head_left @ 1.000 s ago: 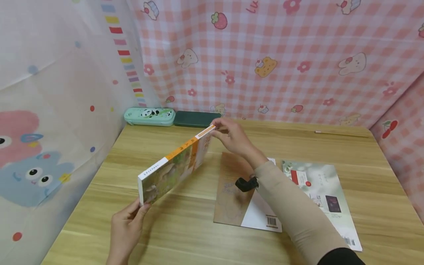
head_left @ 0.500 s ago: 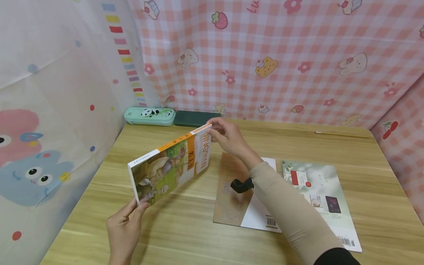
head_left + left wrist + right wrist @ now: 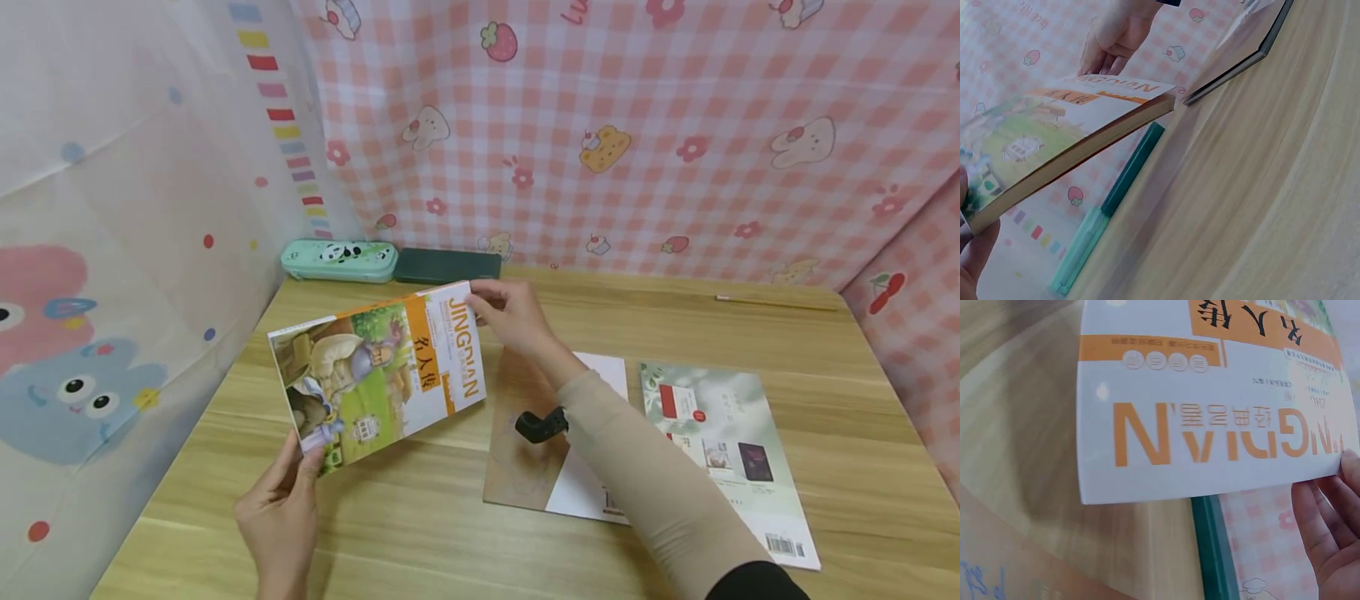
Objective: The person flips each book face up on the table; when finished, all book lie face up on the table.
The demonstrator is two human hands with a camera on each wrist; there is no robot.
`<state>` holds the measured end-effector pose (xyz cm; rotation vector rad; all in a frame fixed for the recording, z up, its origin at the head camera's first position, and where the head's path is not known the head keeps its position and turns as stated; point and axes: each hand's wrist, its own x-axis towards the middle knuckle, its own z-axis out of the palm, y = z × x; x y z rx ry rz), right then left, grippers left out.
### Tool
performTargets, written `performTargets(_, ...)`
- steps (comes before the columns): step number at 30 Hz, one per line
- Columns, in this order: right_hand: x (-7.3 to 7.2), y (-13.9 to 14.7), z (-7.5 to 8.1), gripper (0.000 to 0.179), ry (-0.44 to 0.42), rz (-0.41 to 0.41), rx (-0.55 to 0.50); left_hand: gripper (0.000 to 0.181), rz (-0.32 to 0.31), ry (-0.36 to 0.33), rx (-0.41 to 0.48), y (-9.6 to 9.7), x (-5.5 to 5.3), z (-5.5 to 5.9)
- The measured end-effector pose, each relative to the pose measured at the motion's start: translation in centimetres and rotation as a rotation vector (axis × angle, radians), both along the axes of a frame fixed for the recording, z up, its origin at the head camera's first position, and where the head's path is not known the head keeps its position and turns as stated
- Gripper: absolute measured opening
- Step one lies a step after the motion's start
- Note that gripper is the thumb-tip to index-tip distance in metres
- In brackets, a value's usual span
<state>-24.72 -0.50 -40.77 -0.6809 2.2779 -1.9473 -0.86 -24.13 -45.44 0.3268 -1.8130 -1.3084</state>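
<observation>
A paperback book [image 3: 386, 371] with an illustrated cover, an orange band and the letters JINGDIAN is held up over the table, its cover turned toward the head camera. My left hand [image 3: 281, 512] pinches its lower left corner between thumb and fingers. At the upper right corner, my right hand [image 3: 517, 312] grips the edge, thumb on the cover. In the left wrist view the page edges of the book [image 3: 1085, 153] face the camera. The right wrist view shows its title end [image 3: 1210, 437], with the right hand's fingers [image 3: 1319, 525] partly behind it.
On the wooden table [image 3: 420, 533] lie a brown-and-white book [image 3: 525, 467] and a pale green book [image 3: 738, 433], both under or beside the right forearm. A mint panda pencil case [image 3: 341, 261] and a dark green case [image 3: 447, 265] stand at the back; a pencil [image 3: 776, 303] lies back right.
The book has tilted from showing mostly its spine to showing its front cover, its left end shifting left. Both hands have moved slightly left with it.
</observation>
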Motion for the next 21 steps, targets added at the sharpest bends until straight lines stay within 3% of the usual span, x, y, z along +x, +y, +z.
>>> performTargets(6,0.1,-0.6,-1.1,0.025,0.047,-0.052,0.046,0.035,0.049,-0.087,0.094,0.2,-0.1,-0.1)
performTargets(11,0.5,-1.0,-1.8,0.030,0.044,-0.057,0.087,0.035,0.072,-0.165,0.118,0.1,-0.3,-0.2)
performTargets(21,0.8,-1.8,-3.4,0.049,-0.018,0.006,0.154,0.043,-0.017,-0.274,0.146,-0.3,-0.4,-0.7)
